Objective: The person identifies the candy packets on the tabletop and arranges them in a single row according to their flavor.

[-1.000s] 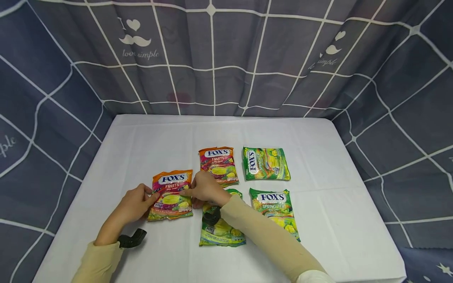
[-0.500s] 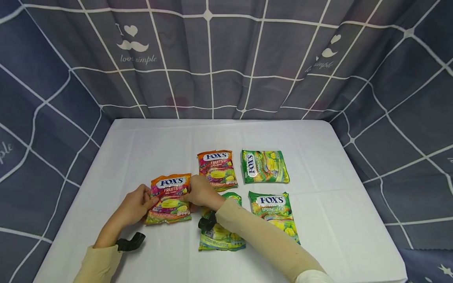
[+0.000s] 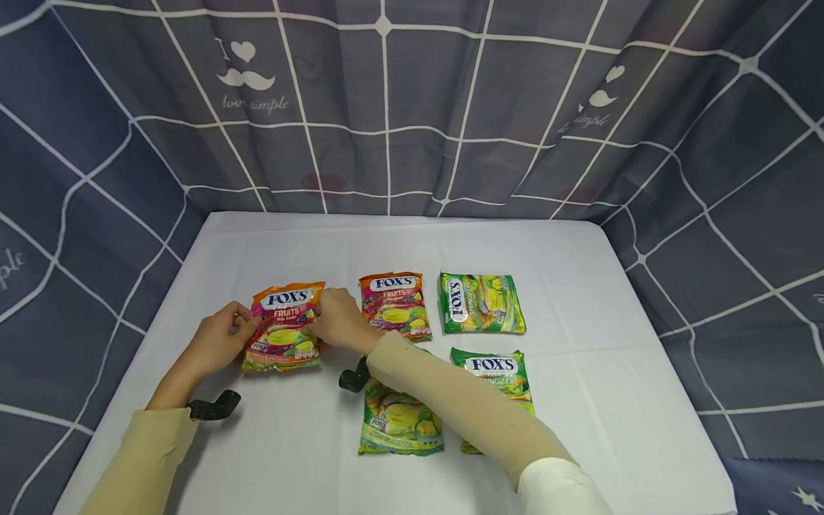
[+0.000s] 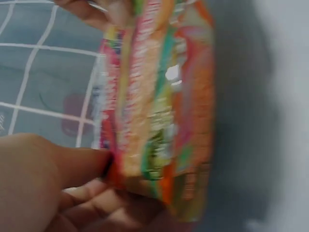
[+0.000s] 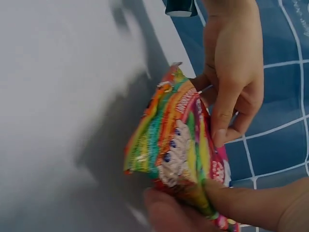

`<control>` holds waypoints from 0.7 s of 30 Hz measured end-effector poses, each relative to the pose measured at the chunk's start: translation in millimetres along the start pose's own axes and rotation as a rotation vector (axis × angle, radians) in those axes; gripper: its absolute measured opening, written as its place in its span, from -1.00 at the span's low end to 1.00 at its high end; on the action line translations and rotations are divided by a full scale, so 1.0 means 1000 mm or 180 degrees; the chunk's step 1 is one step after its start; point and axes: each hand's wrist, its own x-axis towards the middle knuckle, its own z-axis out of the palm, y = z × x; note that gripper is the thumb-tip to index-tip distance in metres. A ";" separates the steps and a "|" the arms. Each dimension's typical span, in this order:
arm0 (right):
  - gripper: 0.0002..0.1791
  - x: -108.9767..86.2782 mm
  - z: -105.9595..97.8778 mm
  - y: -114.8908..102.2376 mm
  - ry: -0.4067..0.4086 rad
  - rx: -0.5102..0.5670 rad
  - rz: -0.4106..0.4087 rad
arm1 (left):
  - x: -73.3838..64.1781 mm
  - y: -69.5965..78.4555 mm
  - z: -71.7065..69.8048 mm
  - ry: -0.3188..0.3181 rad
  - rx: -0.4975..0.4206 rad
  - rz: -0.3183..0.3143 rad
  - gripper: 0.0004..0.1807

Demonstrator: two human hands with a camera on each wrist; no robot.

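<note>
Both my left hand [image 3: 215, 341] and right hand [image 3: 341, 318] pinch the orange candy bag [image 3: 283, 325] between thumbs and fingers, its carry seemingly under way, since it has shifted leftward, farther from the green bag [image 3: 399, 423], left of the second orange bag [image 3: 395, 303].

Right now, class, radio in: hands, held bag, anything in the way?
Left hand and right hand pinching opposite sides of orange Fruits bag. Bag above white table. Right sleeve partly hiding two green bags.

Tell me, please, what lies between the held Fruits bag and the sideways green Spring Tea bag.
The right grip, pinching the edge of the held bag, comes first, then a second Fruits bag on the white cloth; the head view shows this.
</note>
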 end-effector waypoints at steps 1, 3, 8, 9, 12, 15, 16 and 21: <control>-0.68 0.006 -0.001 -0.002 0.0031 -0.0053 -0.0046 | 0.005 -0.003 -0.003 0.0070 0.0031 0.0011 -0.67; -0.66 0.020 -0.002 -0.006 0.0117 -0.0107 -0.0116 | 0.015 -0.009 -0.009 0.0210 0.0072 0.0028 -0.68; -0.62 0.059 -0.002 -0.010 0.0218 -0.0154 -0.0217 | 0.041 -0.023 -0.024 0.0501 0.0129 -0.0070 -0.64; -0.60 0.068 -0.001 -0.010 0.0245 -0.0168 -0.0229 | 0.046 -0.026 -0.027 0.0550 0.0159 -0.0099 -0.63; -0.55 0.092 0.002 -0.013 0.0330 -0.0165 -0.0222 | 0.061 -0.032 -0.037 0.0698 0.0231 -0.0148 -0.62; -0.62 0.111 0.004 -0.016 0.0457 -0.0076 -0.0086 | 0.075 -0.037 -0.045 0.0860 0.0344 -0.0120 -0.64; -0.66 0.116 0.004 -0.017 0.0475 0.0000 -0.0018 | 0.080 -0.038 -0.047 0.0896 0.0371 -0.0116 -0.65; -0.73 0.135 0.007 -0.022 0.0596 0.0278 0.0236 | 0.102 -0.044 -0.055 0.0941 0.0484 -0.0256 -0.64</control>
